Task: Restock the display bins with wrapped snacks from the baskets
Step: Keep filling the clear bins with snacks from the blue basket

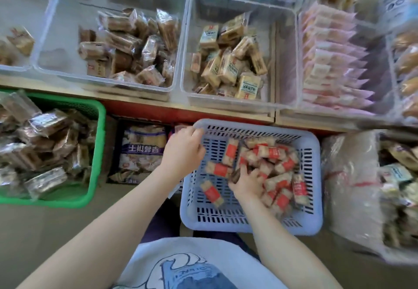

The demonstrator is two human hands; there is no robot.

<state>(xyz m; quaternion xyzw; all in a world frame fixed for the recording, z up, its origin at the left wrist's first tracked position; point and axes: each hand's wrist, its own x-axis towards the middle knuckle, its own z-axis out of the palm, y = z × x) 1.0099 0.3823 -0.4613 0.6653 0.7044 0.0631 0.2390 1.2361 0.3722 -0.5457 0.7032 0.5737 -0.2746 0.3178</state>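
Blue slatted basket (312, 152) low in the centre, on the floor against the front of the worktop (140, 98). Inside, a heap of red-banded wrapped snacks (274, 171), piled mostly toward its right half, with one packet (211, 192) lying apart near the left wall.

Left hand (182, 150) at the basket's far left corner, fingers curled over the rim, grip clamped on the plastic edge. Right hand (246, 183) down among the packets, fingers bent into the pile and closing round one or more of them; exactly which packet, cannot tell, since the hand covers them.

Green basket (97, 152) well to the left, filled with brown snacks in clear wrappers (45, 143). Between the two baskets, a large printed bag (142, 150) lying flat.

On the worktop above, a row of clear display bins: one (108, 82) holding brown wrapped cakes (129, 46), the next (228, 103) holding tan packets with printed labels (228, 62), both only partly filled. Further right, a bin of pink-wrapped packets (328, 62) stacked in neat rows. At far right on the floor, a big clear sack (352, 186) beside more packaged goods.
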